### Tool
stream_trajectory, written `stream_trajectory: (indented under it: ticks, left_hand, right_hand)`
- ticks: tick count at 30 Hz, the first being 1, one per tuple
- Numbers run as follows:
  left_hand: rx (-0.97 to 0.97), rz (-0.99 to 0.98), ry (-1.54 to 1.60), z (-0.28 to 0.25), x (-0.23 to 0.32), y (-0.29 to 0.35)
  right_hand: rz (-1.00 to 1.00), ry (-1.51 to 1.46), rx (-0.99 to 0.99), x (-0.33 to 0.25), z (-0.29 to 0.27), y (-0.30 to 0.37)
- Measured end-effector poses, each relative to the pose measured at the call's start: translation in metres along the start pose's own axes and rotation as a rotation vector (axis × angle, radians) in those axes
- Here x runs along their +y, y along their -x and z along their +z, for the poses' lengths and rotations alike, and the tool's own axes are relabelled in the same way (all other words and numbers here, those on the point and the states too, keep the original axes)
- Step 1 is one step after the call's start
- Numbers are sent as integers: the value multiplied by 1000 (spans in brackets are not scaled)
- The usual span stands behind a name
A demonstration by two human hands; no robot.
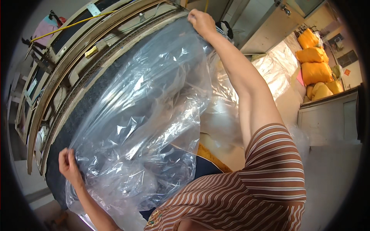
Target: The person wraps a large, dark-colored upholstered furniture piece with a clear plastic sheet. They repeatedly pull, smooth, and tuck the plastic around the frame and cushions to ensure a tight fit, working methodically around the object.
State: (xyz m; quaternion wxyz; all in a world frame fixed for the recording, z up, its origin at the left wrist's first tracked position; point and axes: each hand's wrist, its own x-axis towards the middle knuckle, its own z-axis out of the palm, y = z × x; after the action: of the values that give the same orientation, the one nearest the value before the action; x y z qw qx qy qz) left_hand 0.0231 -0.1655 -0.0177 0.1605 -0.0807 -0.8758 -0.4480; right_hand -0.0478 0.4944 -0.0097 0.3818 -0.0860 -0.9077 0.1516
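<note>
A large sheet of clear plastic film (135, 115) stretches between my two hands and hangs in creased folds toward my body. My left hand (69, 165) pinches its edge at the lower left. At the upper middle, my right hand (201, 24) is closed on the far end of the same film, with that arm reaching out long. Beneath the film lies a dark grey padded surface (63, 148) along the machine's front. The film's lower part gathers in a crumpled heap near my striped shirt.
A long machine frame (63, 90) with rails runs along the left, a yellow rod (73, 27) above it. More shiny film (273, 73) spreads at the right. Orange bundles (316, 71) are stacked on a grey cabinet (327, 123). A door (269, 27) stands at the back.
</note>
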Motion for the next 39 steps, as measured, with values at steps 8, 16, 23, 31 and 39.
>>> stream_trajectory:
  ticks: [8, 16, 23, 31, 39]
  left_hand:
    - [195, -83, -280, -172, -37, 118]
    - [304, -43, -321, -171, -20, 169]
    - [325, -110, -511, -208, -7, 233]
    - [194, -200, -517, -162, -23, 327]
    - [589, -552, -82, -174, -65, 212]
  right_hand:
    - [-101, -470, -401, -109, -1, 60]
    - [19, -299, -325, -138, 39, 39]
    - [-24, -436, -602, -162, 28, 52]
    - [-18, -110, -533, -178, 50, 46]
    - [155, -1063, -740, -201, 46, 7]
